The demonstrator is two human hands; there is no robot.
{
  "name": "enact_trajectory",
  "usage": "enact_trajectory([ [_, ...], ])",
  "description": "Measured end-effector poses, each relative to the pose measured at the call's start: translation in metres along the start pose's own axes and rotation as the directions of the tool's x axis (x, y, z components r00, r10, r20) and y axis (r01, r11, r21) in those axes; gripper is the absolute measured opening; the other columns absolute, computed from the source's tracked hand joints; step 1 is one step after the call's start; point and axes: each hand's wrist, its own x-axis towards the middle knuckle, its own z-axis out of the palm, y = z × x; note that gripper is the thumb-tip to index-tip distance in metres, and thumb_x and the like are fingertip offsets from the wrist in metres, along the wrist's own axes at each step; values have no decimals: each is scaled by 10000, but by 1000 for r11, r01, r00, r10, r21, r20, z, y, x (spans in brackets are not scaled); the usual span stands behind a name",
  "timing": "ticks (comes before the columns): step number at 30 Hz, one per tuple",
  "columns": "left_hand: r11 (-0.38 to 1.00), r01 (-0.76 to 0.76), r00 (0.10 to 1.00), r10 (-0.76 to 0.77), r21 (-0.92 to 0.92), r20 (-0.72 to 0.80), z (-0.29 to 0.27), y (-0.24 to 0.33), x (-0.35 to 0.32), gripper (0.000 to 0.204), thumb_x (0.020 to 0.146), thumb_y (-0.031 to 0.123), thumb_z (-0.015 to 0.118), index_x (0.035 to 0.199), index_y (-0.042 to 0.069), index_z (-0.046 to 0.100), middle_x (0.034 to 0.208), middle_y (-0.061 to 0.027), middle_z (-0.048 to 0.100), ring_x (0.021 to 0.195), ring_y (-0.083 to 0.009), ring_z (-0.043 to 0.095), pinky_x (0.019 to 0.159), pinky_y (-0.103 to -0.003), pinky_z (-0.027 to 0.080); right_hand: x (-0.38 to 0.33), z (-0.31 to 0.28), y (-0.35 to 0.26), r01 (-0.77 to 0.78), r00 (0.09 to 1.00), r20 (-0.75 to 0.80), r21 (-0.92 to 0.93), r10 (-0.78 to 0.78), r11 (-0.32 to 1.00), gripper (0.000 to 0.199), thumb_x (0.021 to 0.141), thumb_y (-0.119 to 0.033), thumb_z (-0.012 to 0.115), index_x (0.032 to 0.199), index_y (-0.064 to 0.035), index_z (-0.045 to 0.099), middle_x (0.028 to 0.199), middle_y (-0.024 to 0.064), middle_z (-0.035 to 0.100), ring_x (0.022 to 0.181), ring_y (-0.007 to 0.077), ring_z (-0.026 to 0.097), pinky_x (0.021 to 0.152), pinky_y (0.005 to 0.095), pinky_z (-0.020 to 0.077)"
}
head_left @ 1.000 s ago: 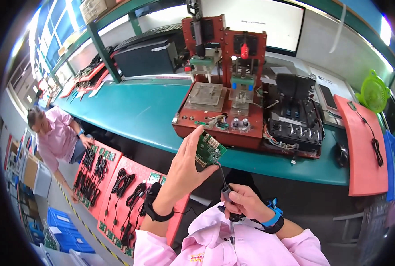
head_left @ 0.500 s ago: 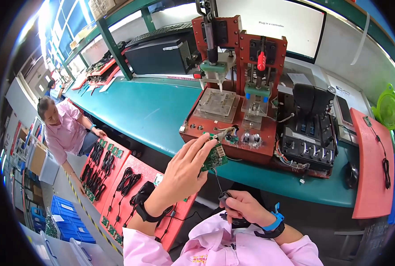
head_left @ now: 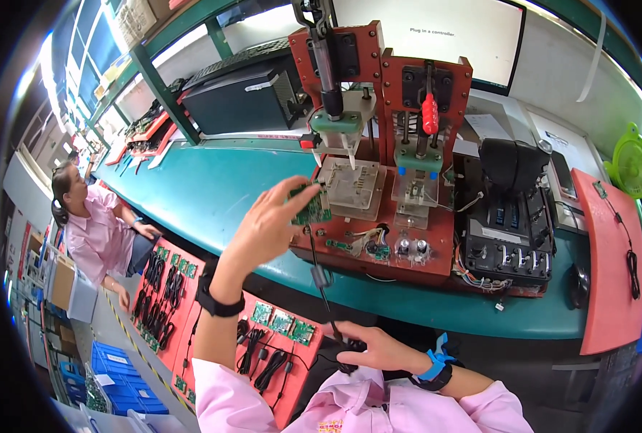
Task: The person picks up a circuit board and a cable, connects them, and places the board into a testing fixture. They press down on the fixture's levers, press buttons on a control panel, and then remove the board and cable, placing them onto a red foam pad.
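Several green boards (head_left: 280, 322) (flat) on red tray (head_left: 299, 368).

Desk (head_left: 213, 191): long, teal top, running left to right.
Monitor (head_left: 436, 32): white screen at the back of the desk.
Black box (head_left: 245, 101): dark case, back left on the desk.
Green fan (head_left: 635, 162): small, far right.
Red mat (head_left: 606, 267): right end of desk, black cable lying on it.
Co-worker (head_left: 94, 231): pink shirt, at left.
Blue crates (head_left: 115, 364): on the floor, lower left.
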Motion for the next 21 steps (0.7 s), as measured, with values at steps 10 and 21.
enact_trajectory([
  [10,949,76,943,31,-305,333,8,-35,73,549,674,-45,591,1176,159,503,1054,-169,524,979,-342,488,853,-330,392,38,-2,-16,-208,977,103,663,187,719,450,837,-22,431,1267,-40,296,982,96,541,914,145,526,830,274,407],
  [21,819,-317,903,415,-478,113,26,-62,81,415,760,22,552,1155,145,521,950,-174,563,738,-335,531,699,-324,434,43,4,-11,-232,967,90,705,240,671,419,853,-20,401,1255,3,283,995,135,545,930,209,561,875,311,401],
])
